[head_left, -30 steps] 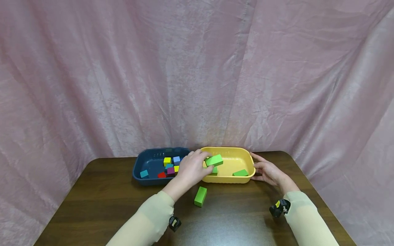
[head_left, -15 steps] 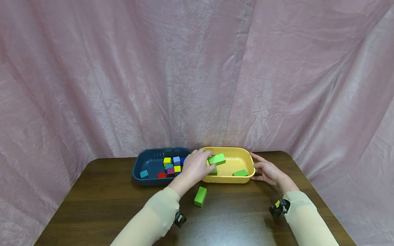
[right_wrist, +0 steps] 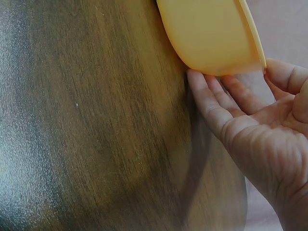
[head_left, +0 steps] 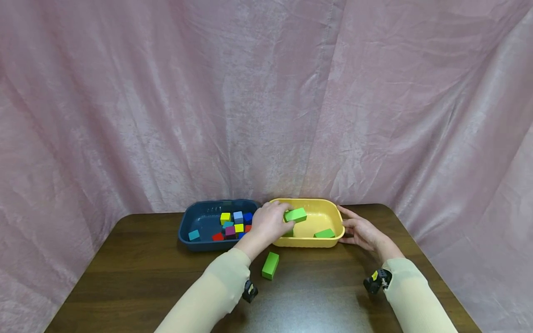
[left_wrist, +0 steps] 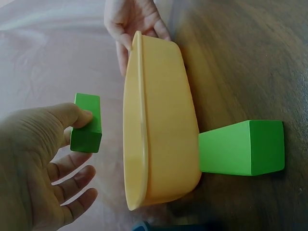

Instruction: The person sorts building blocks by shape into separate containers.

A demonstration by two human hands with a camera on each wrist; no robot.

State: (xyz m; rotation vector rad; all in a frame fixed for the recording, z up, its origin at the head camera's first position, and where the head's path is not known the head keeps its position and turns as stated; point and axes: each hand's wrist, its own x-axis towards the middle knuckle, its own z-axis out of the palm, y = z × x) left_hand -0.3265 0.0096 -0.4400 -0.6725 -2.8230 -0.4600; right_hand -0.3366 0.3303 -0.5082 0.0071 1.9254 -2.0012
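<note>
My left hand (head_left: 269, 224) pinches a green rectangular block (head_left: 296, 215) between thumb and fingers, above the left part of a yellow tray (head_left: 314, 242). In the left wrist view that block (left_wrist: 87, 122) is held clear of the tray's rim, and the lower fingers are spread loosely. One green block (head_left: 324, 233) lies in the tray at the front right; another (head_left: 289, 233), partly hidden by my left hand, is at the left. My right hand (head_left: 363, 232) touches the tray's right end. The right wrist view shows its fairly straight fingers (right_wrist: 211, 98) against the wall and thumb at the rim.
A dark blue tray (head_left: 198, 245) beside the yellow one holds several small cubes (head_left: 230, 232) in yellow, red, blue, teal and purple. A further green block (head_left: 270, 266) lies on the wooden table (head_left: 316, 296) before the trays. A pink curtain (head_left: 266, 101) hangs behind.
My left hand has moved slightly right with the green block, further over the yellow tray, uncovering more cubes in the blue tray. My right hand stays at the tray's end.
</note>
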